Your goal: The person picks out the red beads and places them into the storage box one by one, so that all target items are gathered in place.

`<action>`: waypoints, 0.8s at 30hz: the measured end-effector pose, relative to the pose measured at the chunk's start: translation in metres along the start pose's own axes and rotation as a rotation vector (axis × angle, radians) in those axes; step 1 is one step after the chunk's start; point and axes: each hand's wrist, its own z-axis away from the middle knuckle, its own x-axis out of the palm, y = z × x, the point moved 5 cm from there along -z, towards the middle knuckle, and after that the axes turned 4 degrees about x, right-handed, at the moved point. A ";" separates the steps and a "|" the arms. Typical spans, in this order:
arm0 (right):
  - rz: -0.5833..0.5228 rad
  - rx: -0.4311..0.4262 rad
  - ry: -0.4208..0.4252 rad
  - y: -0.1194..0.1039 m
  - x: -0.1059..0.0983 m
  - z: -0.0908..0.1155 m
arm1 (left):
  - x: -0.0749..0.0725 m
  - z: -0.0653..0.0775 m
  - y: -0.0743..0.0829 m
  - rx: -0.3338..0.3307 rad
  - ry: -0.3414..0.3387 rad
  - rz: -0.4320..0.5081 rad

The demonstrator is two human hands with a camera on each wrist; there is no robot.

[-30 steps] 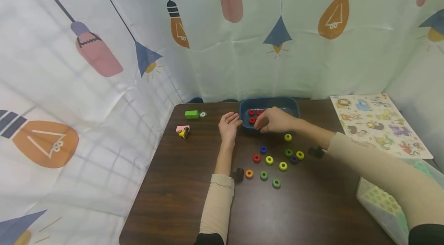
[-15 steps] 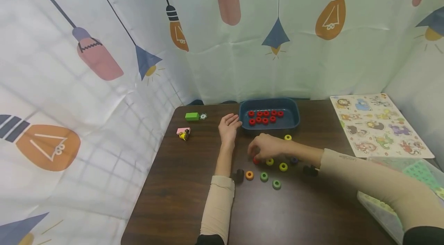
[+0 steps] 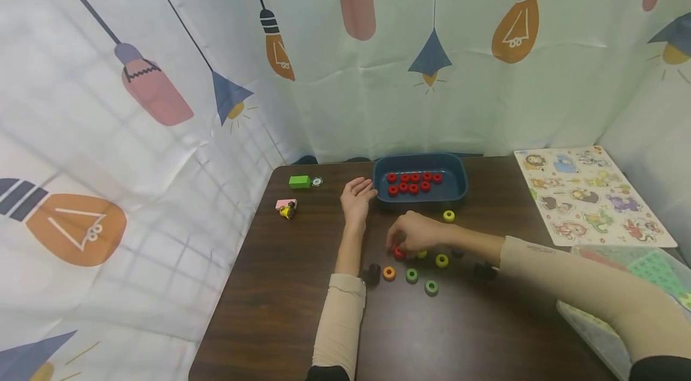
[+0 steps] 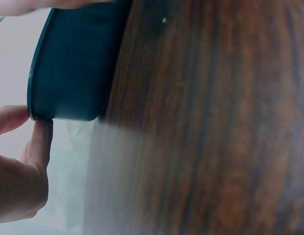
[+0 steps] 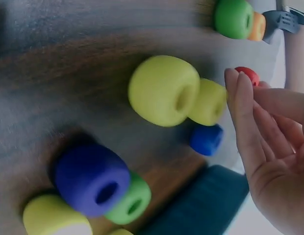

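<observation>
My right hand (image 3: 414,231) is low over the table, thumb and fingertips pinching a red bead (image 3: 399,253). In the right wrist view the red bead (image 5: 248,75) shows partly behind the fingertips. My left hand (image 3: 355,201) lies palm up beside the left end of a dark blue tray (image 3: 453,194). Extended fingers (image 4: 40,142) touch the tray's end wall (image 4: 68,73) in the left wrist view. Several red beads (image 3: 414,189) lie in the tray. Close to the right hand are a blue bead (image 5: 207,139) and a yellow bead (image 5: 164,91).
Nearer me lie an orange bead (image 3: 388,273) and a green bead (image 3: 431,287). A green block (image 3: 299,182) and a small yellow figure (image 3: 287,210) are at the left. On the right are an animal sticker sheet (image 3: 594,195) and a clear plastic container (image 3: 588,321).
My right hand has moved from over the tray toward me, down to the red bead on the table. The left hand has stayed at the tray's end.
</observation>
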 end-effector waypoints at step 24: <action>-0.137 0.350 0.076 0.090 -0.158 -0.008 | -0.006 -0.007 -0.019 0.015 0.031 -0.002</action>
